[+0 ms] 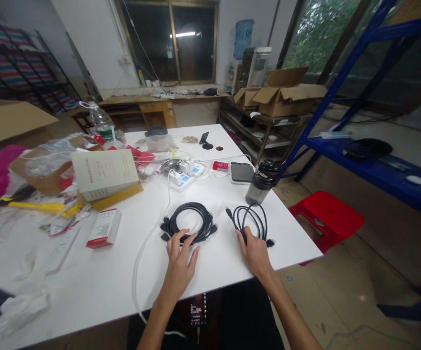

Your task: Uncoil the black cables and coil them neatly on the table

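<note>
A thick coil of black cables (210, 219) lies on the white table, with several plugs sticking out at its sides. My left hand (180, 260) rests its fingertips on the near edge of this coil, its fingers spread and the thumb apart. To the right, a smaller loosely looped black cable (266, 221) shows a plug at each end. Its near left side is pinched between the thumb and fingers of my right hand (253, 250). The fingers' undersides are hidden from view.
Behind the cables stand a dark-lidded bottle (259, 187), a grey flat device (242, 172) and a white power strip (186, 179). A white cord (136, 272) runs left of the coil. A small box (104, 228) and book (104, 174) lie leftward; a red stool (327, 216) stands right.
</note>
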The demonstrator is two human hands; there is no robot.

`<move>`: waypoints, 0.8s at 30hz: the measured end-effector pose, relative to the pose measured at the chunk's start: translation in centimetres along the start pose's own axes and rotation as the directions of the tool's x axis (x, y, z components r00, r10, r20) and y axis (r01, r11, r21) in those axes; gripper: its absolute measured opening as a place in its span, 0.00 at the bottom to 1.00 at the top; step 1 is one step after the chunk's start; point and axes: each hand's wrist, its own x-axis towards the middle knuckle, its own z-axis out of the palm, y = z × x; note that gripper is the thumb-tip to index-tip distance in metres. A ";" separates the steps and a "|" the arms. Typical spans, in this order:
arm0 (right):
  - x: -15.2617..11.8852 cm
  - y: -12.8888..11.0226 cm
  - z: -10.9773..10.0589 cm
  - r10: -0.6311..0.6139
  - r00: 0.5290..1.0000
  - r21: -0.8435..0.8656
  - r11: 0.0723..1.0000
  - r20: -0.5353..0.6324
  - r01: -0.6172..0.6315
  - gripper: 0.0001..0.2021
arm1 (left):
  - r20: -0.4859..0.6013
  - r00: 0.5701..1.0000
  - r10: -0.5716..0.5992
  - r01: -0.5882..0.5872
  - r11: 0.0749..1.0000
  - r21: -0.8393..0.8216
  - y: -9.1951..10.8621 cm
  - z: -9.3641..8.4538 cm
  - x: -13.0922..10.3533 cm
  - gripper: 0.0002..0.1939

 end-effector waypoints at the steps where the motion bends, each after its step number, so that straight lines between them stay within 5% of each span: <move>1: -0.5 -0.3 -0.3 0.008 1.000 0.019 1.000 -0.012 -0.008 0.27 | -0.008 1.000 -0.025 0.025 0.999 -0.035 0.4 -0.3 -0.8 0.20; 4: -2.5 -2.1 -1.9 0.043 0.999 0.150 0.988 -0.019 -0.039 0.25 | 0.079 0.981 -0.179 0.192 0.956 -0.221 1.8 -1.3 -3.2 0.17; 9: -6.4 -8.1 -5.0 0.055 0.992 0.465 0.880 0.112 -0.102 0.20 | 0.372 0.874 -0.313 0.461 0.776 -0.431 5.1 -2.9 -5.3 0.17; 14: -7.6 -12.3 -7.2 -0.076 0.935 0.714 0.667 0.346 -0.210 0.21 | 0.430 0.824 -0.369 0.562 0.632 -0.534 8.3 -4.3 -5.0 0.22; 18: -6.8 -12.2 -8.9 -0.079 0.915 0.780 0.553 0.397 -0.291 0.22 | 0.458 0.817 -0.349 0.572 0.585 -0.575 10.1 -6.0 -4.5 0.20; 21: -6.6 -10.3 -9.8 -0.009 0.942 0.766 0.585 0.335 -0.266 0.22 | 0.475 0.771 -0.425 0.636 0.553 -0.538 10.4 -7.8 -4.5 0.20; 24: -7.0 -6.6 -10.4 0.151 0.957 0.719 0.633 0.249 -0.287 0.24 | 0.383 0.741 -0.552 0.665 0.522 -0.534 9.3 -10.0 -4.7 0.23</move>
